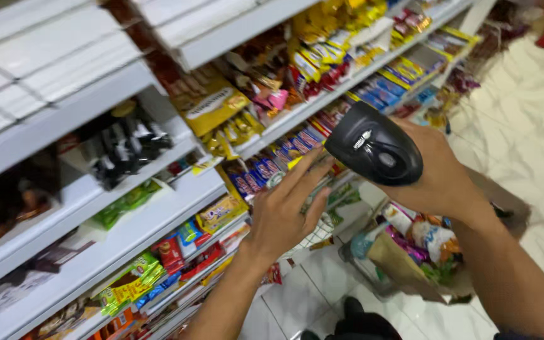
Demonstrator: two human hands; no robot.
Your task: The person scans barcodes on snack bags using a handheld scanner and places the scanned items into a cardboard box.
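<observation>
The scanner (374,150) sits in my right hand (432,173), fingers wrapped under its black head, which points toward the shelf (158,211). I judge it light, rigid plastic, smooth on top, so the hold belongs on the handle beneath, which my palm hides. My left hand (284,211) is open, fingers stretched flat toward the blue packets (266,170) on the shelf edge; I cannot tell whether the fingertips touch them or something thin between. Those packets look like soft foil, light and slippery, best pinched at a top corner.

Around them the shelves are crowded: yellow packs (212,107) above, green and red snack bars (152,267) below, dark sachets (127,148) to the left. Everything stands tight, so a pull on one packet could drag its neighbours out. Below my right forearm a basket (404,264) of mixed bags sits on the white tiled floor (524,126), near the shelf foot and close under the scanner.
</observation>
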